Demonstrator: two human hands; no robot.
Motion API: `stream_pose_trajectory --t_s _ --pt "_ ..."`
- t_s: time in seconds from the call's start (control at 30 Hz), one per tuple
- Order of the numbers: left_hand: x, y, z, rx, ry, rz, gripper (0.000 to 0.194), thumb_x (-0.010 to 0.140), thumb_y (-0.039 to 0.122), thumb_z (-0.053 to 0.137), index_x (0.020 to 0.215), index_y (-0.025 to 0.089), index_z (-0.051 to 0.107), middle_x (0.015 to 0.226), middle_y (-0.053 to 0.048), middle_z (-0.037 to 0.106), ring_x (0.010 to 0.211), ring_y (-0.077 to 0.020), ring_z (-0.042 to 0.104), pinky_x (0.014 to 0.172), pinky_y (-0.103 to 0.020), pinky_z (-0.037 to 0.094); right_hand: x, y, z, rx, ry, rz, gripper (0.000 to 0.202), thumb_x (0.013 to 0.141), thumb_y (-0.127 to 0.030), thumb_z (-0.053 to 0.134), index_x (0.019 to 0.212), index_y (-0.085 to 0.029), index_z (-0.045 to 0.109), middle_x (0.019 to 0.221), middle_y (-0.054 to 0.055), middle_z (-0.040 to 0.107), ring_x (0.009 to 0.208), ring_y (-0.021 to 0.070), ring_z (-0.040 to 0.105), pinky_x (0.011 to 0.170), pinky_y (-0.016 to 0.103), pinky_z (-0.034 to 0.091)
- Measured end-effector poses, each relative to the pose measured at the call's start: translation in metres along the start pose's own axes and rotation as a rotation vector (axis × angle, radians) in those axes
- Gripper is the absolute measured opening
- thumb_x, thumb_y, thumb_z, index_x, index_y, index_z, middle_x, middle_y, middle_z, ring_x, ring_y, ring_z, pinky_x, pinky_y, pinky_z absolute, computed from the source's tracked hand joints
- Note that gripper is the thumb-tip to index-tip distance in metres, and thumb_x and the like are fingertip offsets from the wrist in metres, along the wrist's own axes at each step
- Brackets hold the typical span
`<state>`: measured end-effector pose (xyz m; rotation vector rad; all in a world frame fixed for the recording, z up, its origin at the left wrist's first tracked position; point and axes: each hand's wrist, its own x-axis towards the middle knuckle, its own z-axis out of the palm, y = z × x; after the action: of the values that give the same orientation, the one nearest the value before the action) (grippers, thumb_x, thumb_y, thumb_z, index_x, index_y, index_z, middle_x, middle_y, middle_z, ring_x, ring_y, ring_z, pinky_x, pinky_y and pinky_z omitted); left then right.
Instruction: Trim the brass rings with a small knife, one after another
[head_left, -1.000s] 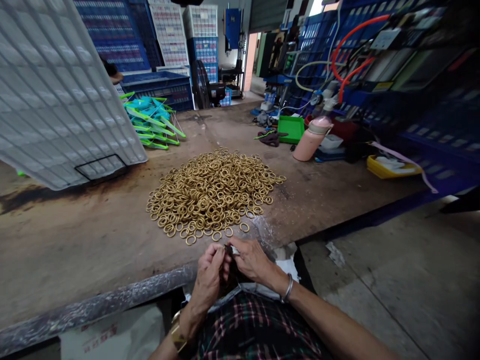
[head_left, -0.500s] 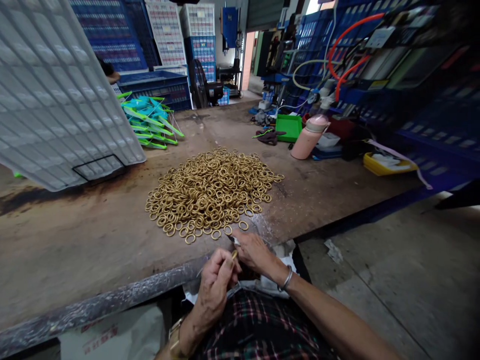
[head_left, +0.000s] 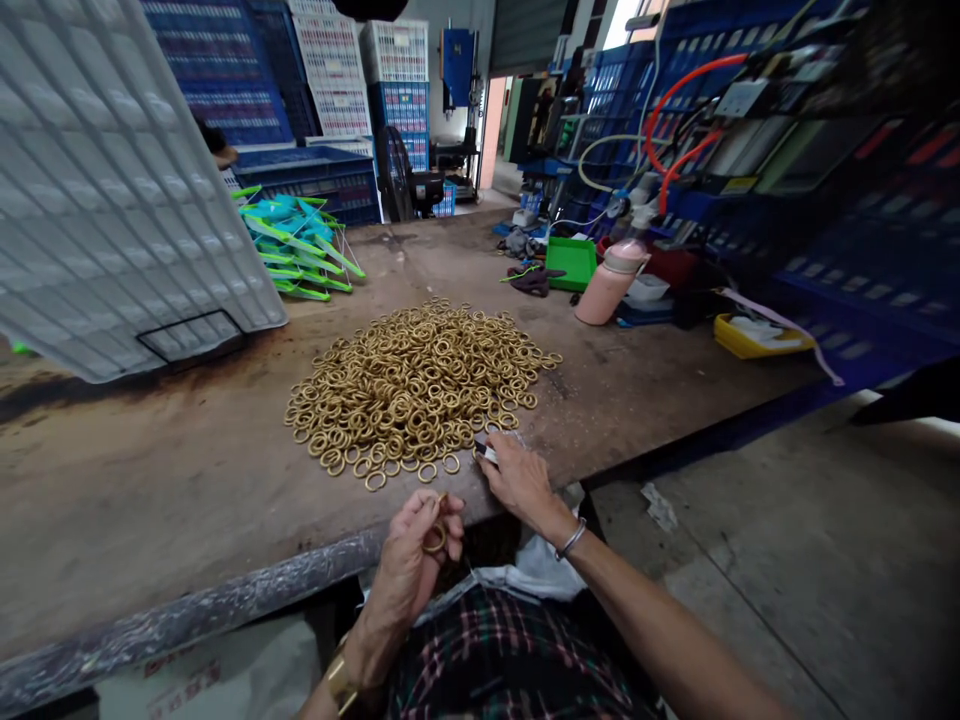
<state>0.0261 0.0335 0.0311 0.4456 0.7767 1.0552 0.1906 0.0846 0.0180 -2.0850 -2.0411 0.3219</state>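
A wide heap of brass-coloured rings (head_left: 420, 380) lies on the worktable. My left hand (head_left: 416, 540), at the table's front edge, is closed on a brass ring (head_left: 434, 540), pinched between thumb and fingers. Just right of the heap's near edge, my right hand (head_left: 517, 480) is closed around a small tool with a dark tip and a pale part (head_left: 487, 450). Its tip is close to the nearest rings. Whether that hand also touches a ring is hidden.
A big translucent crate (head_left: 150, 200) stands at the left of the table (head_left: 187, 500), beside green and blue hangers (head_left: 300, 240). Further right are a green tray (head_left: 571, 264), a pink bottle (head_left: 606, 290) and a yellow tray (head_left: 757, 338). Part of a person shows behind the crate.
My right hand has moved forward to the edge of the heap, away from my left hand. My left hand has shifted slightly left and turned, showing the ring. The view has shifted a little.
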Motion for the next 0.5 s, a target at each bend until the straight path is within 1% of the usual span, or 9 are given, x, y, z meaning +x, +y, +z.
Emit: stream_pose_trajectory --t_s 0.1,0.2,0.27,0.33,0.43,0.5 --pt "-0.001 0.002 -0.001 -0.001 -0.013 0.015 0.021 0.075 0.032 0.066 0.075 0.016 0.052 0.078 -0.003 0.063 0.055 -0.0082 0.052 0.046 -0.019 0.04 -0.003 -0.001 -0.003 0.102 0.05 -0.068 0.017 0.086 -0.024 0.046 0.101 -0.02 0.051 0.1 0.006 0.062 0.086 0.0183 0.058 0.068 0.027 0.038" --pt "-0.001 0.003 -0.003 0.014 0.008 0.039 0.022 0.074 0.034 0.066 0.077 0.016 0.053 0.076 -0.002 0.061 0.055 -0.0072 0.05 0.047 -0.019 0.04 -0.01 -0.007 -0.006 0.242 0.079 -0.23 0.023 0.081 -0.013 0.043 0.102 -0.02 0.051 0.099 0.006 0.062 0.088 0.0172 0.056 0.073 0.027 0.039" --pt "0.0 0.003 -0.004 0.029 0.023 0.051 0.025 0.072 0.036 0.068 0.076 0.016 0.053 0.075 -0.001 0.06 0.054 -0.0068 0.049 0.046 -0.019 0.039 -0.016 -0.014 -0.007 0.284 0.028 -0.34 0.029 0.076 -0.008 0.043 0.101 -0.019 0.051 0.096 0.005 0.062 0.086 0.0165 0.056 0.073 0.026 0.038" --pt "0.001 0.002 -0.004 0.042 0.028 0.062 0.028 0.071 0.038 0.069 0.076 0.016 0.052 0.071 0.001 0.058 0.053 -0.0066 0.047 0.045 -0.019 0.038 -0.022 -0.022 -0.007 0.266 -0.061 -0.411 0.029 0.073 -0.006 0.043 0.098 -0.019 0.052 0.091 0.005 0.062 0.081 0.0158 0.056 0.069 0.025 0.037" --pt "0.001 0.0 -0.006 0.067 0.016 0.069 0.027 0.073 0.039 0.067 0.076 0.018 0.05 0.059 0.004 0.053 0.05 -0.0065 0.045 0.046 -0.018 0.036 -0.029 -0.033 -0.005 0.204 -0.175 -0.436 0.024 0.072 -0.006 0.042 0.091 -0.017 0.052 0.085 0.004 0.062 0.074 0.0153 0.055 0.062 0.025 0.034" --pt "0.001 -0.002 -0.008 0.097 0.009 0.068 0.027 0.075 0.041 0.064 0.075 0.019 0.048 0.055 0.006 0.051 0.048 -0.0065 0.044 0.047 -0.019 0.035 -0.03 -0.036 -0.004 0.183 -0.206 -0.432 0.025 0.071 -0.006 0.041 0.09 -0.017 0.052 0.085 0.004 0.062 0.073 0.0153 0.055 0.061 0.025 0.033"
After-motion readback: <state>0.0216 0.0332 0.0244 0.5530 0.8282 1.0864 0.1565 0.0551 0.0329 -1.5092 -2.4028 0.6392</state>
